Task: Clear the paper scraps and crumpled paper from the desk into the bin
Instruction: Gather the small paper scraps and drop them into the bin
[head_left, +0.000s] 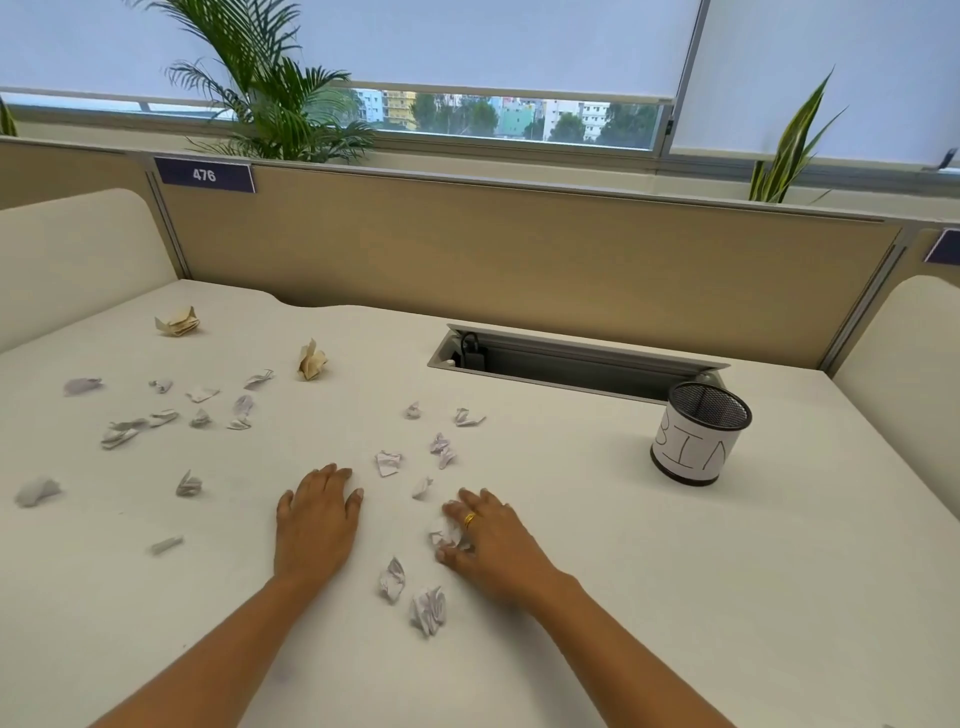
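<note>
Several white crumpled paper scraps lie scattered over the white desk (597, 545), most of them left and centre. Two tan crumpled papers, one (178, 321) and another (311, 360), sit toward the back left. My right hand (488, 540) is curled around a white paper ball (444, 535), thumb and fingers touching it on the desk. My left hand (317, 512) lies flat, palm down, holding nothing. Two more white balls (392, 579) (429, 609) rest between my forearms. The bin (698, 434), a black mesh cup with a white "BIN" label, stands upright at the right.
An open cable tray (571, 358) with a black plug is cut into the desk behind the bin. A tan partition (519, 249) closes the back, white dividers stand at both sides, and plants rise behind the partition.
</note>
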